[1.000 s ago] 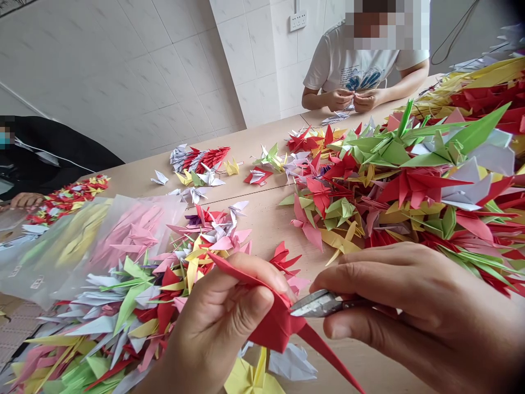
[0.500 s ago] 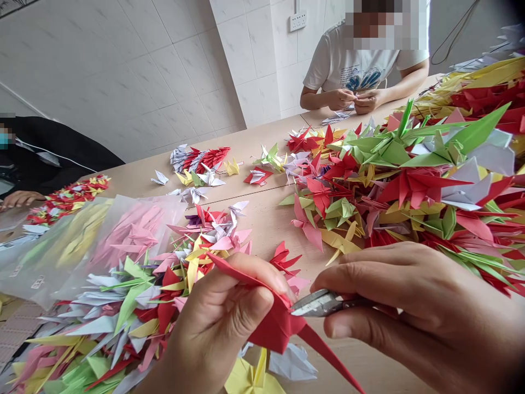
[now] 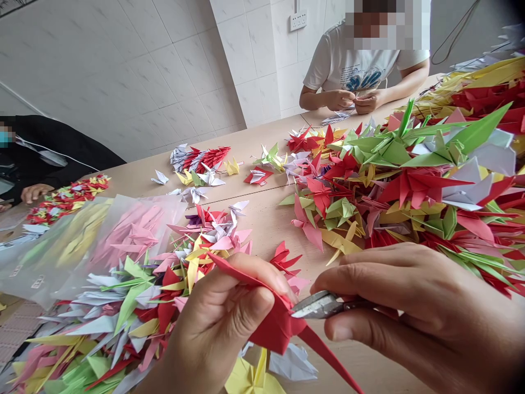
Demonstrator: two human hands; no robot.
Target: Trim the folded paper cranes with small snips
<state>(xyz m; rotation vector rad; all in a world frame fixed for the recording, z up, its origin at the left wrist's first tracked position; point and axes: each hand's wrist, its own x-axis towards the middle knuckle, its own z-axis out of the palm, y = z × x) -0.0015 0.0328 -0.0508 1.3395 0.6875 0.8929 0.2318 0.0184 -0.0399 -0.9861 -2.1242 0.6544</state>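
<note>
A red folded paper crane [image 3: 275, 324] is pinched between the thumb and fingers of my left hand [image 3: 232, 314], its long thin point slanting down to the right. My right hand [image 3: 394, 306] grips small metal pliers [image 3: 318, 305], whose handles are mostly hidden in the palm. The tips of the pliers touch the crane near the base of that point. Whether the jaws hold the paper, I cannot tell. Below the crane lie a yellow crane [image 3: 254, 377] and a pale one [image 3: 293, 362].
Piles of coloured paper cranes lie at right [image 3: 410, 186] and at left [image 3: 135, 295]. Clear plastic bags [image 3: 127, 232] hold pink and yellow folded pieces. Across the table [image 3: 241, 202], a person in a white shirt [image 3: 328, 60] handles something small. Another person in black [image 3: 61, 145] sits far left.
My hands, the crane and the pliers have hardly moved. At far left, the other person's hand has shifted right and up, towards the small pile. The person across moved their fingers slightly.
</note>
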